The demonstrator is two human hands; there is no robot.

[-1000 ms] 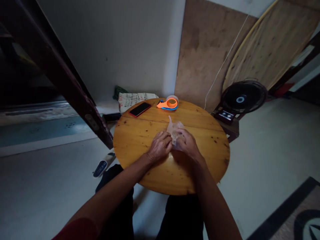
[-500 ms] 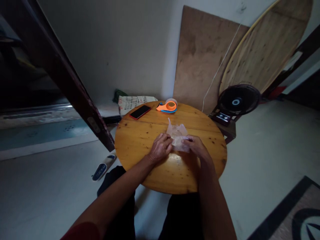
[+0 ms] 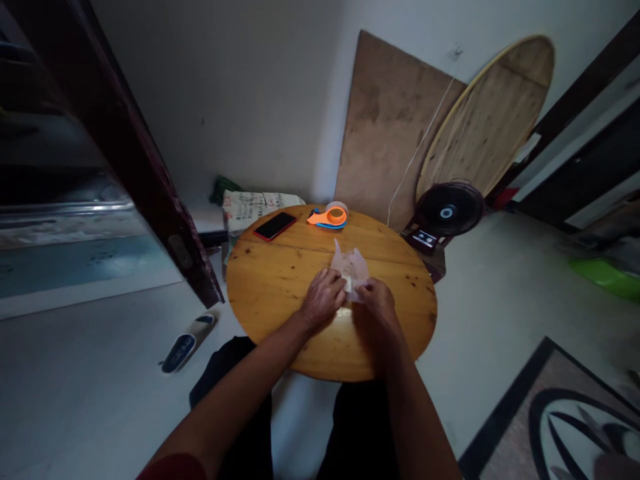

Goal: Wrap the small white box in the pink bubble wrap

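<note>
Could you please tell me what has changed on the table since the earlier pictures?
The right hand has moved from the middle of the translucent plastic to its near right corner, and the plastic looks more spread out. The view also swung right. The left hand stays at the plastic's left edge; the phone and orange tape dispenser stay put on the table.
</note>
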